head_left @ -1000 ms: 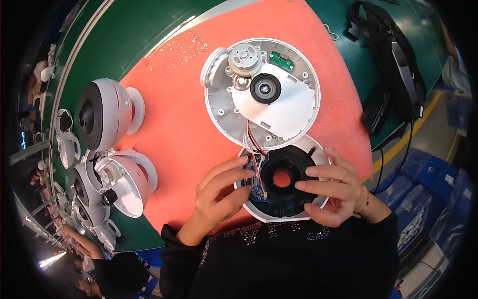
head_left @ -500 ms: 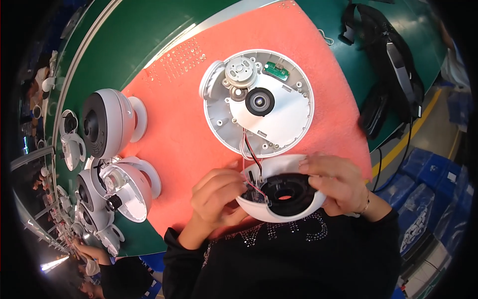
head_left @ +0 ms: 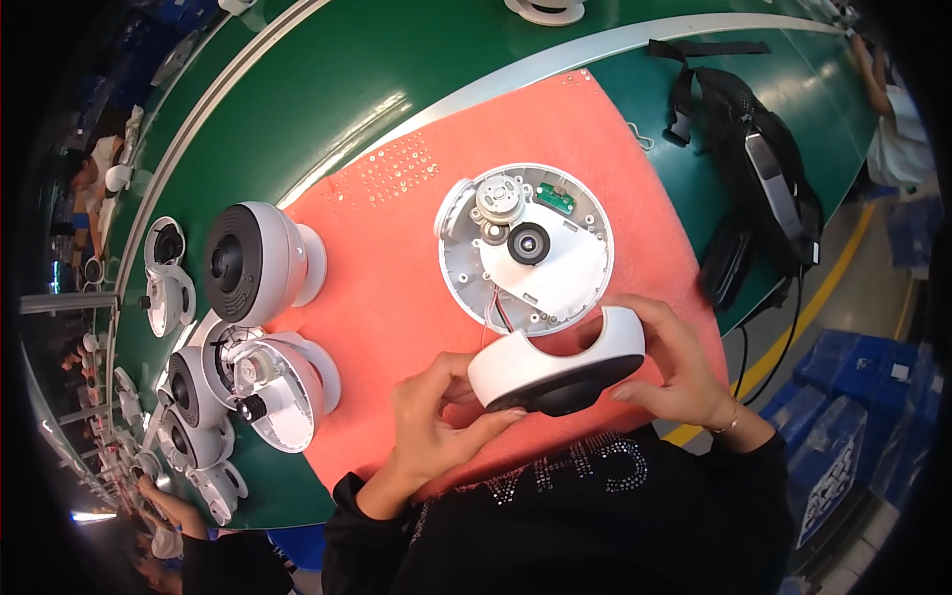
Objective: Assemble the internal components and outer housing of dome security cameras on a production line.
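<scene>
Between my two hands is a white round camera housing half with a black front (head_left: 506,372), tilted so its black face points toward me. My left hand (head_left: 441,412) grips its left side, thumb on the black front. My right hand (head_left: 679,367) holds the right side, fingers along the upper rim. Just beyond lies the other white housing half (head_left: 466,273), open side up. It carries a round motor (head_left: 500,198), a small green circuit board (head_left: 557,198) and a black lens (head_left: 528,244). Thin red and dark wires (head_left: 504,312) run from it toward the held half.
The work lies on a pink cloth (head_left: 387,278) over a green table. Small screws (head_left: 397,169) stand in rows on it. At left are several white camera units (head_left: 263,263), one opened (head_left: 288,392). A black strapped bag (head_left: 759,169) lies right. Blue crates (head_left: 853,372) stand beyond the table.
The held housing half has been turned over: its hollow inside faced up before, and now its white outer wall and black front show. Both hands still hold it, with shifted grips.
</scene>
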